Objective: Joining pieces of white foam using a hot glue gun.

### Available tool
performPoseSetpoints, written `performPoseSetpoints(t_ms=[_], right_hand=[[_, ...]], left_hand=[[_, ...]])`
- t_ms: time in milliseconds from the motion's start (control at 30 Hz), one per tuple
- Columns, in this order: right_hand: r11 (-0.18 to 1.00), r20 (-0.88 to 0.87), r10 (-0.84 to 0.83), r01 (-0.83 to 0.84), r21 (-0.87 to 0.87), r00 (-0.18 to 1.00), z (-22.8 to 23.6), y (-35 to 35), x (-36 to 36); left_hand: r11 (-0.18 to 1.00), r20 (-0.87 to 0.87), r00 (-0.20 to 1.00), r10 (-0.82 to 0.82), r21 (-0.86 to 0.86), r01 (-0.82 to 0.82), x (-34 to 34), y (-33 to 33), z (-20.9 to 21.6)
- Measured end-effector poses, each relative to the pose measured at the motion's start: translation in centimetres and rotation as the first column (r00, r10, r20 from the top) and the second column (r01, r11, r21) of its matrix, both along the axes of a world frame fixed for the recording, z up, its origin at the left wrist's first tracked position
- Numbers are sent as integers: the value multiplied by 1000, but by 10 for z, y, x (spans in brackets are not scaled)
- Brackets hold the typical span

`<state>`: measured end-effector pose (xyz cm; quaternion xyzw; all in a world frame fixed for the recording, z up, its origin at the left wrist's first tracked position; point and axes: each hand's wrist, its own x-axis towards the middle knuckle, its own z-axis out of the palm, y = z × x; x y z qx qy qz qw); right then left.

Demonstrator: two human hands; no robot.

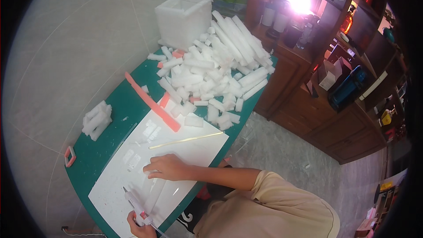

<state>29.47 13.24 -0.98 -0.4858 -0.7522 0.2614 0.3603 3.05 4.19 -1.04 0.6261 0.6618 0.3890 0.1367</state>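
Note:
My left hand (pixel 140 228), low in the view, is wrapped round a white hot glue gun (pixel 135 205). Its nozzle points up and left over a glossy white board (pixel 114 180), and a cable trails from its lower end. Farther up the board, my right hand (pixel 169 167) has its fingers curled and close together at the end of a pale white foam strip (pixel 154 194). The palm hides part of that end. A thin yellowish stick (pixel 187 140) lies beyond my right hand, and a long pink foam strip (pixel 152 102) rests across the board's far edge.
White foam pieces (pixel 202 72) are heaped at the table's far end, beside a square foam box (pixel 183 20). A small foam frame (pixel 97 120) and a pink frame (pixel 70 156) sit along the green table's (pixel 83 174) left edge. Wooden shelves (pixel 286 66) stand at right.

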Motion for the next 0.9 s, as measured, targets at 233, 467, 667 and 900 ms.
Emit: performPoseSetpoints(t_ms=[233, 467, 667, 900], right_hand=[[999, 3, 34, -34, 13, 999, -2, -1, -8], [991, 43, -98, 93, 100, 994, -11, 4, -2], [1000, 28, -21, 21, 5, 999, 13, -1, -8], [1000, 33, -8, 8, 7, 999, 12, 2, -7]], left_hand=[[998, 1, 998, 58, -17, -58, -3, -9, 3], [999, 72, 997, -27, -29, 30, -2, 6, 1], [1000, 18, 1000, -18, -6, 19, -8, -7, 6], [998, 37, 998, -56, -6, 56, -10, -5, 6]])
